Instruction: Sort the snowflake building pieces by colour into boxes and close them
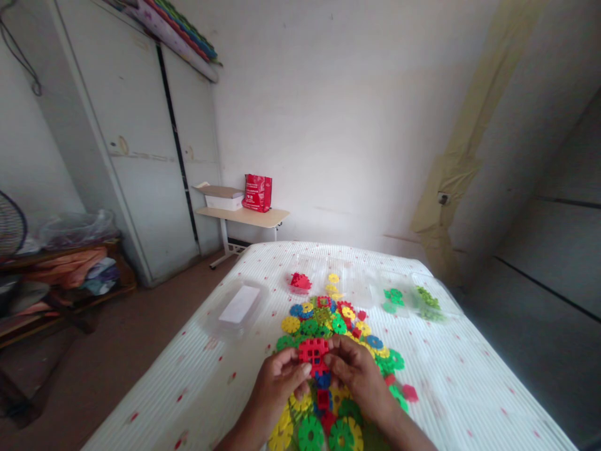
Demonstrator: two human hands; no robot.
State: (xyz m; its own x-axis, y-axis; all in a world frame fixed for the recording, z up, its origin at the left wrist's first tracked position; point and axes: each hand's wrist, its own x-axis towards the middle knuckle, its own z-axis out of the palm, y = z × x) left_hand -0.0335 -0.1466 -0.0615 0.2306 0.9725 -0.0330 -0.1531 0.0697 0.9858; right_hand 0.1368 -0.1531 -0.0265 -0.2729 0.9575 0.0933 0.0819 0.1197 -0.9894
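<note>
A red square toy piece with a window-like grid (313, 356) is held up between both hands over the pile. My left hand (282, 378) pinches its left side, thumb in front. On its right side, my right hand (352, 368) grips it with thumb and fingers. Under and around the hands spreads a heap of plastic pieces: green notched discs (310, 432), yellow notched discs (290, 324), blue pieces (374, 341) and red pieces (323, 399). Forearms hide part of the heap.
Clear trays stand along the table's back, holding red pieces (300, 282), yellow discs (333, 278), green discs (394, 297) and light green pieces (428, 299). A tray with white paper (240, 304) lies left. Beyond, a side table (263, 218) bears a red bag (257, 192) and white box (224, 200).
</note>
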